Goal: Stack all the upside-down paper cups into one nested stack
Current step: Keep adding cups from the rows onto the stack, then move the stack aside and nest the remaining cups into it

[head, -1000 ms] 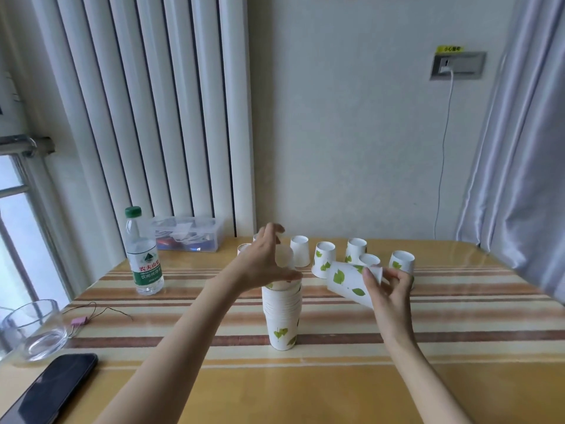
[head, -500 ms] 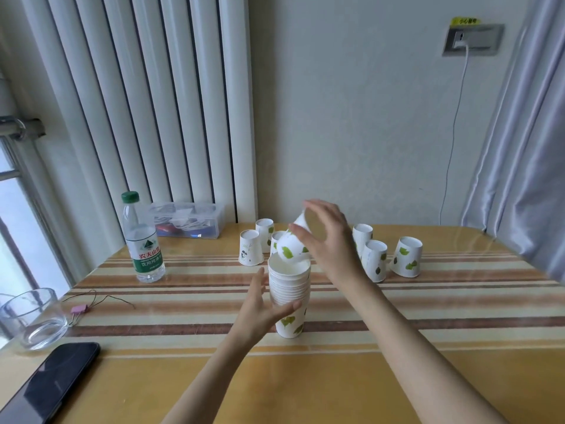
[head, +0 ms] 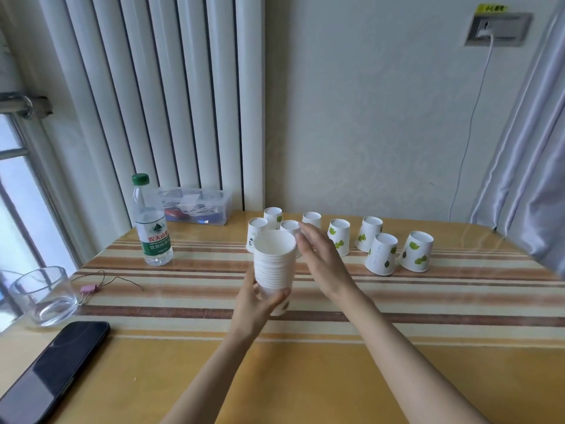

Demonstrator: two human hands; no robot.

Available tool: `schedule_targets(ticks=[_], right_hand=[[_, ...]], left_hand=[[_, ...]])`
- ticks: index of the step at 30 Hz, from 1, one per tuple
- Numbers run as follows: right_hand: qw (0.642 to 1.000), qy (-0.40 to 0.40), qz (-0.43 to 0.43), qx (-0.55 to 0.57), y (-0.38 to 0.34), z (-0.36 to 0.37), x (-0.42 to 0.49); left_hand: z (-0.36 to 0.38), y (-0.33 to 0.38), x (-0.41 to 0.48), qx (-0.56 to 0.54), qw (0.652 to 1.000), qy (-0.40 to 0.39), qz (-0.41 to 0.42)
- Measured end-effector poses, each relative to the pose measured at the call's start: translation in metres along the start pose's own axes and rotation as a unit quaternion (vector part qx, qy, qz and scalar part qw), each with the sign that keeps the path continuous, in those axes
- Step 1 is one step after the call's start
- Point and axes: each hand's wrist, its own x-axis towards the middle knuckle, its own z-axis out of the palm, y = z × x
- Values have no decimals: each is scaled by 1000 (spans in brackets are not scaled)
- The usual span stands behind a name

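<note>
A nested stack of white paper cups with green leaf prints stands mouth-up at the middle of the table. My left hand grips its lower part from the near side. My right hand hovers just right of the stack's rim, fingers spread and holding nothing. Behind it stand several single upside-down cups: a cluster of small ones behind the stack, one beyond my right hand, and three more at the right.
A green-capped water bottle and a clear plastic box stand at the back left. A glass bowl, a thin wire and a black phone lie at the left. A curtain hangs at the right.
The cup that my right hand carried has gone into the top of the stack and the hand has let go. My left hand has slid from the stack's top down to its lower part.
</note>
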Motion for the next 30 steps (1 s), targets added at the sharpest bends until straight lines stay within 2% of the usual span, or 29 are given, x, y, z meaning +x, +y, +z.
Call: schedule_targets(ticks=[2, 6, 12, 15, 16, 18, 19, 20, 21, 22, 24, 25, 26, 30], right_hand=[[998, 12, 52, 29, 12, 7, -5], [996, 15, 86, -34, 42, 24, -23], [989, 35, 133, -58, 72, 32, -39], [986, 54, 152, -50, 80, 27, -42], [985, 62, 157, -48, 82, 24, -42], [984, 74, 159, -45, 85, 20, -41], [983, 78, 157, -44, 87, 18, -39], [984, 81, 155, -43, 90, 18, -37], [984, 80, 154, -42, 91, 18, -33], [984, 76, 154, -38, 93, 19, -28], [985, 67, 158, -22, 97, 22, -13], [985, 64, 159, -17, 99, 23, -3], [985, 61, 159, -17, 101, 24, 9], [986, 42, 156, -36, 116, 32, 62]], left_hand=[[-30, 0, 3, -1, 998, 56, -14], [-80, -1, 4, 41, 993, 111, -13], [-87, -15, 0, 72, 991, 106, -27], [-82, -15, -6, 51, 991, 112, -45], [-80, -14, -13, 61, 986, 140, -63], [-71, -9, -37, 99, 959, 247, -96], [-63, -5, -53, 122, 943, 303, -60], [-53, -1, -68, 138, 935, 326, -3], [-41, 4, -79, 149, 941, 299, 48], [-31, 6, -81, 156, 956, 235, 84], [-11, 6, -64, 158, 980, 78, 91], [-2, 4, -46, 155, 984, 36, 82], [6, 1, -26, 150, 986, 33, 71], [24, -17, 57, 102, 988, 111, -27]])
